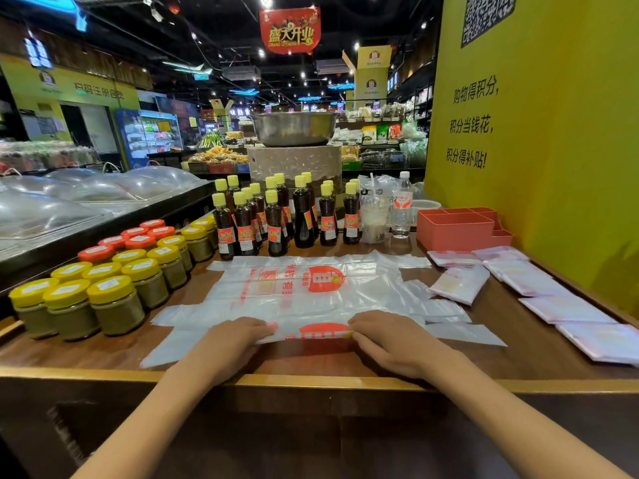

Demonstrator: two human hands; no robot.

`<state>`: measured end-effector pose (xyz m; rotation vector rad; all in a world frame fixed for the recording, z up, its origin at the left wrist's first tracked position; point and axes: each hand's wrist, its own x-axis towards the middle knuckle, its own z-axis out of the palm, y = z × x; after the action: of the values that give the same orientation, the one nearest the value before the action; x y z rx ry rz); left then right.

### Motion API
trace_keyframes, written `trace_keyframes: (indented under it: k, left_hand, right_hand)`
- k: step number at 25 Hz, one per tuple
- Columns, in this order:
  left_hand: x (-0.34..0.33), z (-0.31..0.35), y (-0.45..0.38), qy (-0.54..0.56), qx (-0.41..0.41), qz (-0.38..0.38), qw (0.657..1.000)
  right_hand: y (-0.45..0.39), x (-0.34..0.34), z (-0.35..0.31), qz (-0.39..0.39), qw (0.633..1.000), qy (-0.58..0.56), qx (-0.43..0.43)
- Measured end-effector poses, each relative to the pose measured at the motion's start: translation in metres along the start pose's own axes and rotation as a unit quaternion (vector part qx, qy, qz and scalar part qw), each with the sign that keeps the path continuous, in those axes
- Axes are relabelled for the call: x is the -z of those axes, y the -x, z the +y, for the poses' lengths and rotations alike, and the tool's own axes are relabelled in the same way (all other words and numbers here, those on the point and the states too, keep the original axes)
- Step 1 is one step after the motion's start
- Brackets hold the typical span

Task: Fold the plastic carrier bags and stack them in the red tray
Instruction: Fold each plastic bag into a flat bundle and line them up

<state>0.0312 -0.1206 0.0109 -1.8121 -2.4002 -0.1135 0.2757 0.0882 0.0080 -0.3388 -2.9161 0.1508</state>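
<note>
A food shop or supermarket. A wooden counter (311, 361) carries rows of dark sauce bottles (276, 219) with yellow caps and jars (114, 302) with yellow and orange lids, all labelled for sale. Clear domed covers (103, 191) sit over a food display on the left. Stocked shelves (377, 133) and piled produce (218, 155) fill the background. A red "Grand Opening" banner (289, 31) hangs from the dark ceiling, and a yellow wall (553, 150) bears printed Chinese text.

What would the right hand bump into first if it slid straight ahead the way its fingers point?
Probably the left hand. The right hand points left along the near fold of the plastic bag, with only bag between them.
</note>
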Motion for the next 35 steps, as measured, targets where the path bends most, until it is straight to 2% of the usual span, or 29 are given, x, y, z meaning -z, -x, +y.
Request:
trace_keyframes:
  k: [5, 8, 10, 12, 15, 17, 20, 23, 25, 30, 35]
  left_hand:
    - [0.014, -0.018, 0.02, 0.039, 0.007, -0.085, 0.996]
    - [0.035, -0.028, 0.021, 0.053, 0.019, -0.093, 0.994]
    - [0.055, -0.028, 0.015, 0.053, 0.03, -0.071, 0.996]
    - [0.062, -0.025, 0.0, 0.009, 0.043, -0.017, 0.999]
    - [0.042, -0.015, -0.027, -0.066, 0.084, 0.072, 0.992]
    - [0.019, -0.006, -0.041, -0.056, 0.104, 0.093, 0.989]
    - [-0.013, 0.002, -0.049, 0.017, 0.112, 0.039, 0.993]
    - [-0.04, 0.0, -0.049, 0.056, 0.107, -0.039, 0.992]
    - [-0.05, -0.005, -0.052, 0.063, 0.11, -0.061, 0.99]
    - [-0.052, -0.015, -0.052, 0.062, 0.115, -0.091, 0.987]
    - [-0.05, -0.057, -0.034, 0.063, 0.177, -0.1, 0.977]
  right_hand:
    - [0.022, 0.016, 0.004, -0.032, 0.999, 0.028, -0.005]
    - [0.015, 0.03, 0.003, -0.015, 0.999, 0.029, -0.008]
    - [-0.002, 0.041, 0.005, 0.001, 0.999, 0.029, -0.017]
    - [-0.027, 0.048, 0.009, 0.011, 0.998, 0.052, -0.035]
    - [-0.067, 0.036, 0.013, 0.042, 0.99, 0.112, -0.072]
    - [-0.088, 0.017, 0.004, 0.071, 0.984, 0.13, -0.104]
    - [-0.105, -0.016, -0.028, 0.077, 0.992, 0.062, -0.084]
    - [-0.11, -0.05, -0.05, 0.005, 0.996, 0.029, -0.086]
    - [-0.111, -0.065, -0.05, -0.033, 0.994, -0.003, -0.104]
    - [-0.106, -0.067, -0.031, -0.065, 0.99, -0.01, -0.128]
    - [-0.07, -0.048, 0.029, -0.08, 0.978, 0.003, -0.191]
